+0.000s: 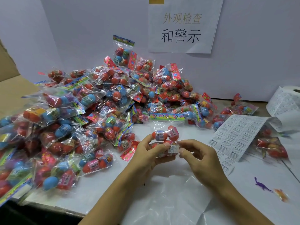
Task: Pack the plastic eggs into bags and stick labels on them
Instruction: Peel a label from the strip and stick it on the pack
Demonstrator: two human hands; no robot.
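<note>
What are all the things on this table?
held bag of eggs: one, clear with orange eggs, between both hands
warning label: one, white, on the held bag
pile of bags: many, multicoloured, left and centre
label sheet: one, white, right
label roll: one, white, far right
toy dinosaur: one, purple, front right
paper sign: one, white, wall
left hand: holds the bag
right hand: pinches the label
</note>
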